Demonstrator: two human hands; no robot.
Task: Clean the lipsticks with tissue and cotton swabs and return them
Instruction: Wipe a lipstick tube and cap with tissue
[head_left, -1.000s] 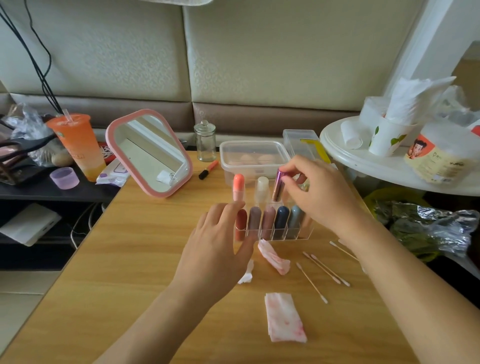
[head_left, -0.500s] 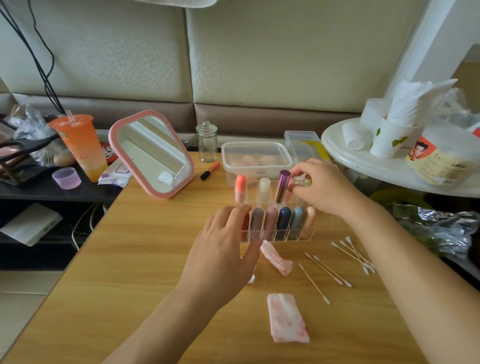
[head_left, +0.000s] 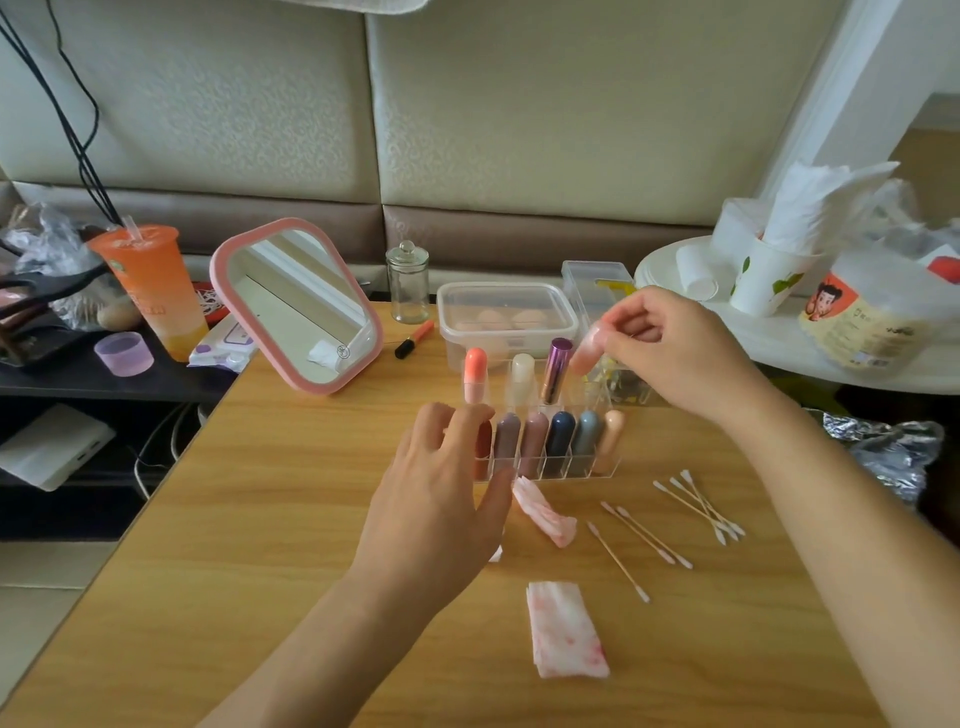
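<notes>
Right hand (head_left: 675, 353) pinches a pale pink lipstick (head_left: 589, 345) above the clear organizer (head_left: 602, 467)
Left hand (head_left: 441, 499), fingers relaxed, steadies the organizer's front; lift straight to clear the purple lipstick (head_left: 556, 369); folded tissue (head_left: 566, 629) and cotton swabs (head_left: 701, 504) lie near.

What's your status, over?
Left hand open at front corner of lipstick organizer. Right hand curled over back row, grasp blurred. Stained tissues, cotton swabs beside, nothing blocking.

On the wooden table (head_left: 249, 530) the left hand (head_left: 441, 499) rests its fingers against the clear rack (head_left: 558, 467), while the right hand (head_left: 675, 353) pinches a pale pink lipstick (head_left: 589, 347) (tilted) above the back row — stained tissues (head_left: 566, 629) and cotton swabs (head_left: 647, 535) lie nearby.
</notes>
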